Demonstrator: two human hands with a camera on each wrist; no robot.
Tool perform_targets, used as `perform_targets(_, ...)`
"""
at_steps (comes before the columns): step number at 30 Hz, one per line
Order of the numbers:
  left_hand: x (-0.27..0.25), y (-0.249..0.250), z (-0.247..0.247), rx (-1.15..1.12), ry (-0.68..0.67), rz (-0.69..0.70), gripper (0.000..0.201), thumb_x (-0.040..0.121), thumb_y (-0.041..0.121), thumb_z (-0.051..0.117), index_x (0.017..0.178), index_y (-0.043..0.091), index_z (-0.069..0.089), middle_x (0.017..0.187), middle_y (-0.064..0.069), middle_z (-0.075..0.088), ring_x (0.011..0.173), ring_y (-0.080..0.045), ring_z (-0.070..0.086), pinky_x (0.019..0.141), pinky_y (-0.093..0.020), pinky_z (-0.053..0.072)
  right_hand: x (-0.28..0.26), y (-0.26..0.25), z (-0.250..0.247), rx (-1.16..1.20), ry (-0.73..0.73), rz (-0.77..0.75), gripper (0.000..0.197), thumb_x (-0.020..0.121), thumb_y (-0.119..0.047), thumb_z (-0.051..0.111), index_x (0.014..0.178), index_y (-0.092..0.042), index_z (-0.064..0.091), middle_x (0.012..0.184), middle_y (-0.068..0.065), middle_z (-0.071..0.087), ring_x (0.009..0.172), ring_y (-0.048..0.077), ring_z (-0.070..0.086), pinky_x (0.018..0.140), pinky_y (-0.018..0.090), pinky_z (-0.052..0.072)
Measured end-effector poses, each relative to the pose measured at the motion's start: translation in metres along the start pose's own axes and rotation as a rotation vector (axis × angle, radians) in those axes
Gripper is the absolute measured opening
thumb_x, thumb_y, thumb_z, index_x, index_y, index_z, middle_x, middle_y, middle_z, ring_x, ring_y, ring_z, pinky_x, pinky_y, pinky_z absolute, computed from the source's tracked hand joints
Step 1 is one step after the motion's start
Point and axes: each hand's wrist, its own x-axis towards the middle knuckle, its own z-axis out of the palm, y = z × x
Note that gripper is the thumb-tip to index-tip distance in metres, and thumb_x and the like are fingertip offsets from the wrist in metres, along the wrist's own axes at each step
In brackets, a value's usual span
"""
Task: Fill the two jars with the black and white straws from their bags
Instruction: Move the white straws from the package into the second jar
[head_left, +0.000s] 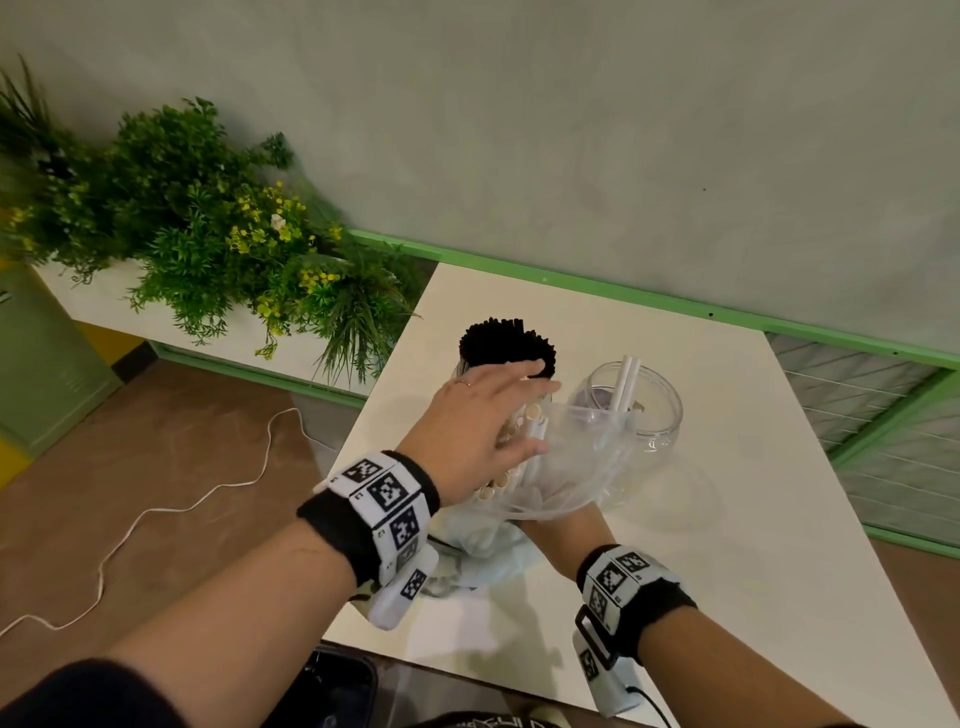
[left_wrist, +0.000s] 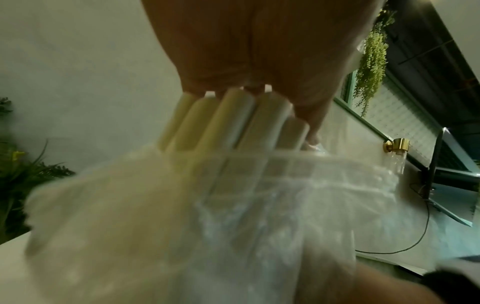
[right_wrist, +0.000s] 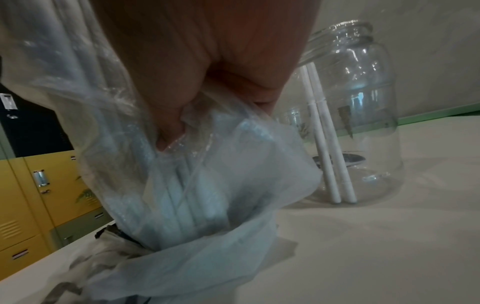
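Observation:
My left hand (head_left: 488, 415) lies with straight fingers over the upper ends of a bundle of white straws (head_left: 535, 423); the left wrist view shows its palm (left_wrist: 246, 51) on the straw tops (left_wrist: 228, 119). The straws stand in a clear plastic bag (head_left: 571, 467) on the white table (head_left: 727, 545). My right hand (head_left: 561, 535) grips that bag (right_wrist: 194, 185) from the near side, fingers (right_wrist: 182, 102) curled into the plastic. Behind stands a clear jar (head_left: 654, 415) holding two white straws (right_wrist: 324, 144). A second jar, mostly hidden by my left hand, is packed with black straws (head_left: 506, 345).
A crumpled empty bag (right_wrist: 78, 277) lies on the table under the held bag. Leafy plants (head_left: 208, 223) fill a planter left of the table, and a white cable (head_left: 156, 509) runs over the floor. A green rail (head_left: 675, 306) follows the wall. Yellow lockers (right_wrist: 39, 195) stand at the left.

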Motion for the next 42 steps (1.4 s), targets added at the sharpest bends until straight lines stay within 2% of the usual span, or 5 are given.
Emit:
perform_targets(20, -0.01, 0.006, 0.021, 0.281, 0.09, -0.062, 0.035, 0.085, 0.041, 0.043, 0.117, 0.029, 0.052, 0.122, 0.007, 0.047, 0.113, -0.017, 0.043, 0.083, -0.034, 0.043, 0.002, 0.007, 0.003, 0.372, 0.092, -0.058, 0.04, 0.065, -0.042, 0.081, 0.098, -0.026, 0.065, 0.096, -0.001, 0.069, 0.092, 0.015, 0.066, 0.085, 0.043, 0.055)
perform_targets(26, -0.005, -0.002, 0.018, 0.237, 0.057, -0.081, 0.036, 0.083, 0.051, 0.05, 0.115, 0.034, 0.052, 0.118, 0.011, 0.047, 0.113, -0.014, 0.039, 0.085, -0.033, 0.042, -0.029, -0.012, -0.04, 0.525, 0.431, -0.212, 0.101, 0.066, -0.039, 0.077, 0.145, -0.034, 0.015, 0.14, -0.015, 0.027, 0.127, -0.002, 0.034, 0.106, 0.022, 0.034)
perform_targets(30, -0.002, -0.005, 0.019, 0.239, 0.073, -0.088, 0.041, 0.081, 0.056, 0.043, 0.111, 0.032, 0.055, 0.115, 0.009, 0.051, 0.112, -0.017, 0.043, 0.082, -0.035, 0.045, -0.039, -0.045, -0.08, 0.137, 0.724, -0.621, 0.061, 0.079, -0.024, 0.058, 0.137, -0.021, 0.04, 0.14, -0.004, 0.039, 0.134, 0.01, 0.032, 0.111, 0.033, 0.03)
perform_targets(36, -0.002, -0.006, 0.02, 0.231, 0.082, -0.089, 0.04, 0.082, 0.056, 0.044, 0.111, 0.031, 0.056, 0.113, 0.01, 0.052, 0.111, -0.017, 0.044, 0.081, -0.034, 0.043, -0.016, -0.052, -0.101, -0.519, 0.524, -0.611, 0.026, 0.086, -0.039, 0.051, 0.072, -0.027, 0.068, 0.129, -0.008, 0.059, 0.132, 0.025, 0.043, 0.109, 0.05, 0.023)
perform_targets(42, -0.002, -0.007, 0.019, 0.232, 0.066, -0.117, 0.038, 0.083, 0.054, 0.05, 0.114, 0.033, 0.056, 0.115, 0.011, 0.052, 0.114, -0.016, 0.042, 0.085, -0.034, 0.043, -0.009, -0.054, -0.109, -0.891, 0.011, -0.252, 0.082, 0.079, -0.037, 0.071, 0.147, -0.033, 0.026, 0.137, -0.004, 0.036, 0.128, 0.023, 0.038, 0.115, 0.053, 0.014)
